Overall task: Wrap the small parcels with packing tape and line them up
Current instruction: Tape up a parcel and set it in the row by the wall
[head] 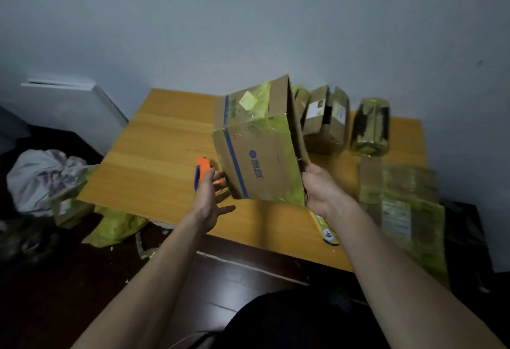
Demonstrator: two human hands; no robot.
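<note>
A person tilted a cardboard box, patched with yellow-green tape, up on its near edge at the centre of the wooden worktop, the right hand gripping the box's lower right corner at about five o'clock with its fingers hidden behind the cardboard, so how they lay could not be told. The left hand, at about eight o'clock from the box, held an orange-and-blue tape dispenser with the upper fingers curled round it while the lower fingers splayed loosely toward the carton. Already-taped small parcels stood in a loose row at one to two o'clock along the wall, with a tape-wrapped bundle beyond them and flattened taped cartons at three o'clock. The box appeared balanced on one edge and steadied by a single corner grip; if that hold slipped, it looked likely to topple back onto the row behind, which stood just beside its raised flap. The dispenser, held only partly, seemed liable to drop or foul loose tape. A yellow object lay at the worktop's near edge, under the right wrist, where a sweep of the arm could knock it to the floor.
</note>
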